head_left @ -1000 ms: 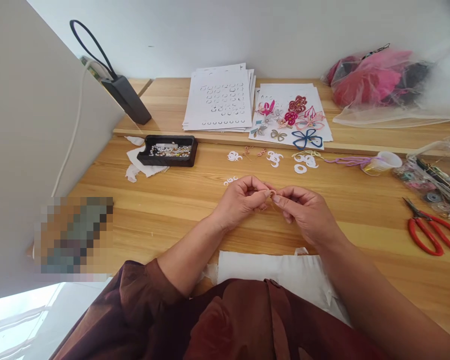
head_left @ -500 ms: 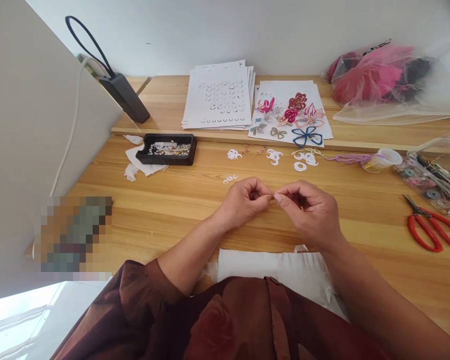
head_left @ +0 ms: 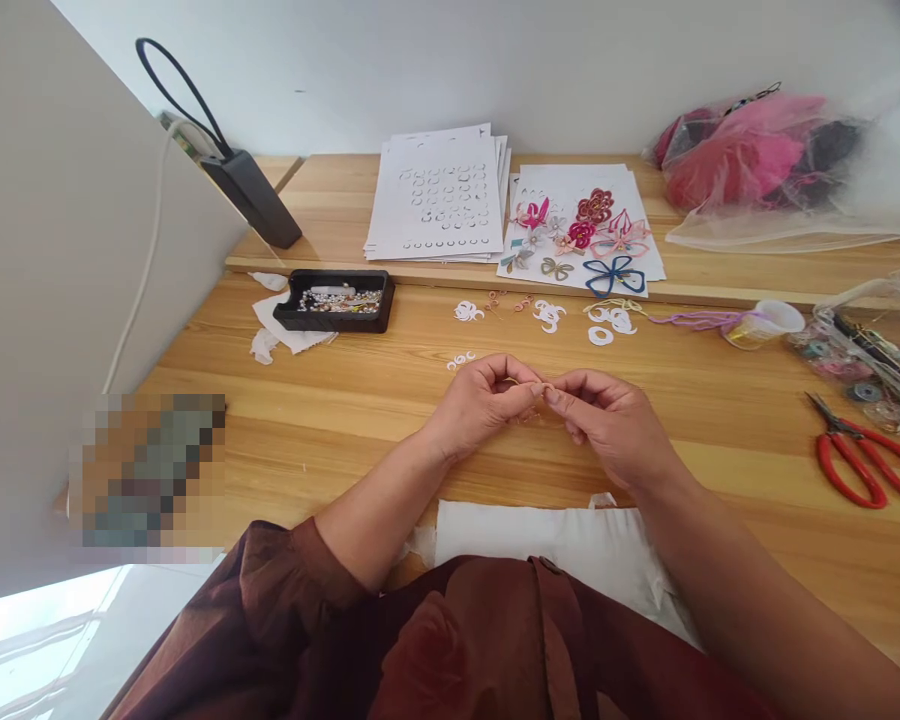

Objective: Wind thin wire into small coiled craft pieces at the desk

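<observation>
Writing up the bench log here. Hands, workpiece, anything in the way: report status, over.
Left hand and right hand close together, both pinching. Small piece between them, mostly hidden. White crescents just beyond left hand; scissors off right.

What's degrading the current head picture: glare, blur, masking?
Head view throughout: glare washes out the lower-left corner; coarse pixelation masks a patch at left; haze blurs the right end of the sheer white mesh bag; the pinched thin tan piece is too small to resolve.
</observation>
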Action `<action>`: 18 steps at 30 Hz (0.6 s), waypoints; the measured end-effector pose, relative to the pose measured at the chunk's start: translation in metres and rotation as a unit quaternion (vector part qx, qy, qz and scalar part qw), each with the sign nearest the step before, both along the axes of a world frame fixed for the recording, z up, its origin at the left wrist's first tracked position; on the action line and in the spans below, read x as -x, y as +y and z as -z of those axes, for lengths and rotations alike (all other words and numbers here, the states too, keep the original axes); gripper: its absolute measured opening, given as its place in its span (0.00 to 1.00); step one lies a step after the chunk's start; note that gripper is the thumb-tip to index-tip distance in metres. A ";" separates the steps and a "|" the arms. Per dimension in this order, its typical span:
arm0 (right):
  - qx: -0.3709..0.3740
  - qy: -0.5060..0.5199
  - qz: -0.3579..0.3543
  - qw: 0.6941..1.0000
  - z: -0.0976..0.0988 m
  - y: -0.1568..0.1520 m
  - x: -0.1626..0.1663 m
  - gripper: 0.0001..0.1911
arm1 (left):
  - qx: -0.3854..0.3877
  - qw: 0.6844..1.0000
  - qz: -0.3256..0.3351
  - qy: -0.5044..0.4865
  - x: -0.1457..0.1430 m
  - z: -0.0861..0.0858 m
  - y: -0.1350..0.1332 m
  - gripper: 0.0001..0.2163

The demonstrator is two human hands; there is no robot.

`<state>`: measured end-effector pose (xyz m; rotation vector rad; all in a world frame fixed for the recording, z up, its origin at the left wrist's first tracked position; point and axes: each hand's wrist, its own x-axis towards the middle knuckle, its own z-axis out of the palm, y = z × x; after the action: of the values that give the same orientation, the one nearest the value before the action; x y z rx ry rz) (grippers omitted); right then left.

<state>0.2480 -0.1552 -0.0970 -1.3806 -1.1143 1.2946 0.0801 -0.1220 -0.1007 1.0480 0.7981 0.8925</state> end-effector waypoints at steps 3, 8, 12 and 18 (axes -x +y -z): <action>0.019 -0.002 -0.022 1.000 0.001 -0.002 0.002 0.15 | -0.007 1.000 -0.019 -0.012 0.000 0.001 0.002 0.15; -0.054 -0.103 -0.036 0.993 -0.004 -0.008 0.003 0.09 | -0.049 0.996 -0.059 0.033 -0.001 0.004 0.002 0.09; -0.098 -0.186 -0.019 0.977 -0.008 -0.012 0.003 0.07 | -0.066 0.993 -0.074 0.065 -0.002 0.004 0.002 0.06; -0.072 -0.186 -0.026 0.980 -0.007 -0.011 -0.001 0.09 | -0.077 0.991 -0.079 0.071 -0.002 0.004 0.002 0.06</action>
<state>0.2487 -0.1658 -0.0904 -1.5304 -1.4736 0.9895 0.0821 -0.1203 -0.1052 1.2059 0.9543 1.0350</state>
